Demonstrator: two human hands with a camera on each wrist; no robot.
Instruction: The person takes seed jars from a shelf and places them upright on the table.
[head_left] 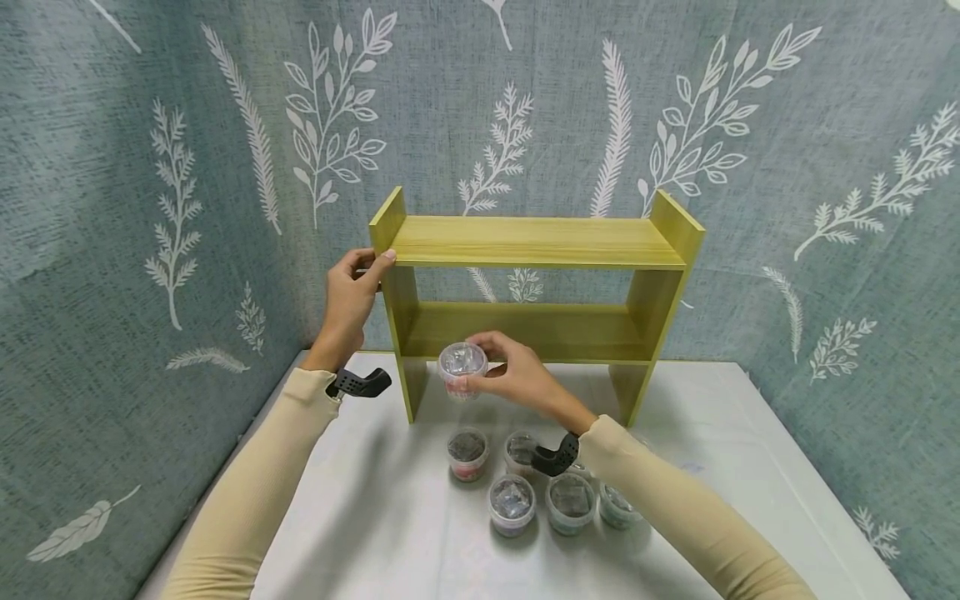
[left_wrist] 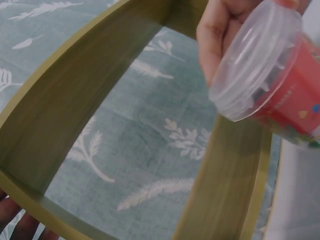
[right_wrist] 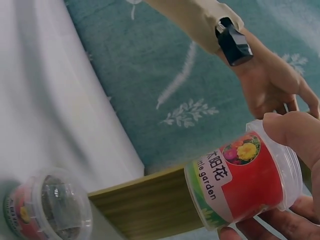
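My right hand (head_left: 517, 372) grips a small clear plastic tub (head_left: 462, 367) by its lidded rim, in front of the shelf's lower board. In the right wrist view the tub (right_wrist: 240, 180) shows a red label with flower pictures and the words "little garden". At the upper left of the yellow-green wooden shelf (head_left: 536, 242), my left hand (head_left: 352, 292) holds the side panel, thumb on the front edge and fingers behind. Fingers (left_wrist: 22, 220) of that hand show past the panel in the left wrist view.
Below the shelf, several similar lidded tubs stand on the white table, among them a red-labelled tub (head_left: 467, 455) and a front tub (head_left: 512, 505). My right forearm partly covers the group. A leaf-patterned cloth (head_left: 480, 108) hangs behind and along the sides.
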